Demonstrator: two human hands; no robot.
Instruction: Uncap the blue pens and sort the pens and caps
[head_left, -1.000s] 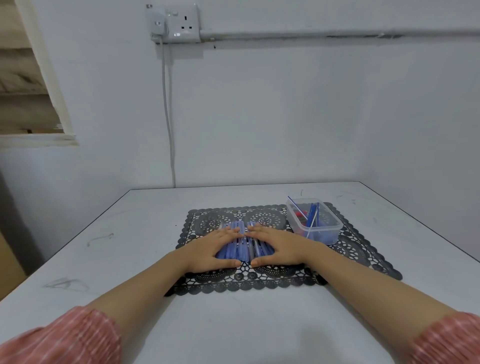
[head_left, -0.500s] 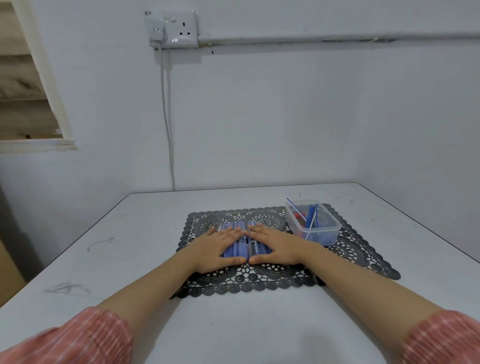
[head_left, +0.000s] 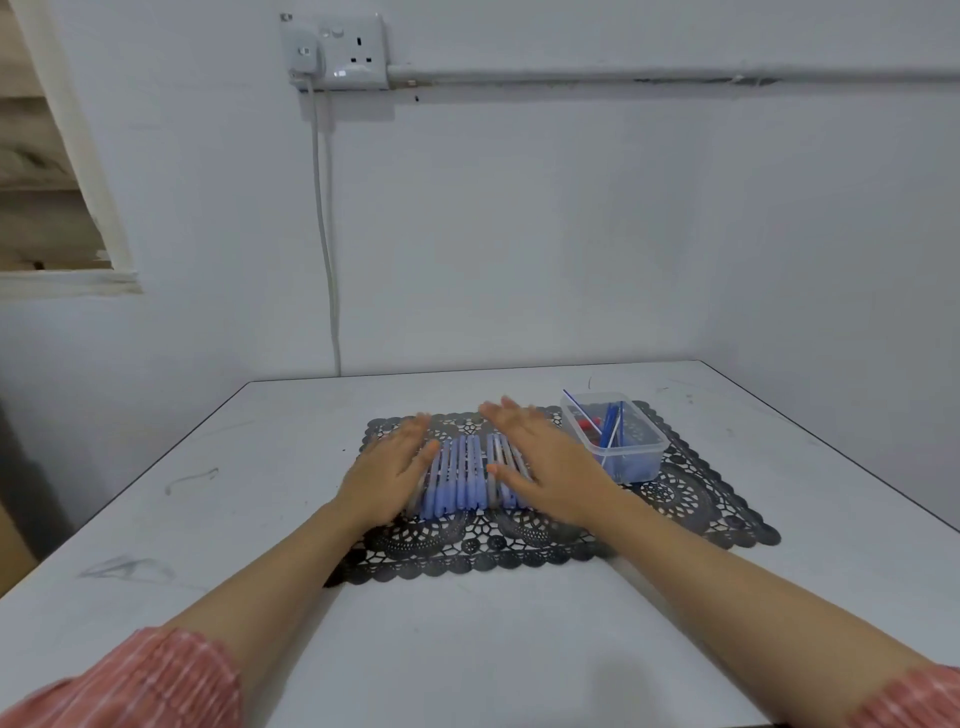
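Observation:
Several blue capped pens (head_left: 462, 478) lie side by side in a row on a black lace placemat (head_left: 691, 509), caps toward me. My left hand (head_left: 389, 473) lies flat and open at the row's left end, its fingers spread. My right hand (head_left: 545, 462) is flat and open over the right end and hides some of the pens. Neither hand holds anything. A clear plastic box (head_left: 618, 436) at the mat's back right holds a few blue pens and something red.
The mat lies on a white table (head_left: 467, 649) pushed against a grey wall. A socket with a white cable (head_left: 324, 208) is on the wall above. The table's right edge runs close past the box.
Both hands have moved apart from the middle of the row toward its ends, uncovering the middle pens. The right hand is blurred with motion.

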